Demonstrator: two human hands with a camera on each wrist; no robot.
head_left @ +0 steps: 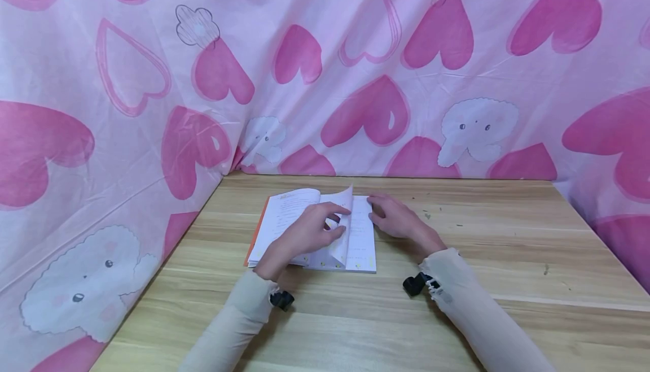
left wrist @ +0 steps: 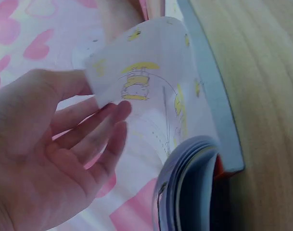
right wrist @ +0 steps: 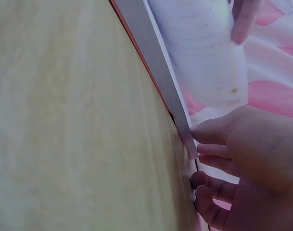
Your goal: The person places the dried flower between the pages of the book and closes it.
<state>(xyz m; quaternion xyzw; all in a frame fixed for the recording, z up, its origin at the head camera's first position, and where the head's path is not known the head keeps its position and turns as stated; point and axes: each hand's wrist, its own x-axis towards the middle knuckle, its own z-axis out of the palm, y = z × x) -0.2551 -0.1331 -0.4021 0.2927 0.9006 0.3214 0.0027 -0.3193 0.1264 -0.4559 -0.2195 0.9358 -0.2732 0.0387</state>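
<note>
An open book (head_left: pixel 291 208) with an orange cover lies on the wooden table, printed pages facing up. My left hand (head_left: pixel 315 228) reaches over its middle and pinches a raised page (head_left: pixel 349 197), which stands nearly upright. In the left wrist view that page (left wrist: pixel 146 62) shows small yellow drawings, and the fingers of my left hand (left wrist: pixel 83 130) lie on both sides of its edge. At the book's right edge rests my right hand (head_left: pixel 398 219). Its thumb touches the page block (right wrist: pixel 160 62) in the right wrist view, the other fingers loosely bent beside the corner.
The wooden table (head_left: pixel 508 236) extends around the book on all sides. A pink heart-patterned cloth (head_left: pixel 304 106) hangs along the back and both sides. Each sleeve carries a black wrist device, one on the left (head_left: pixel 282 300) and another on the right (head_left: pixel 416 284).
</note>
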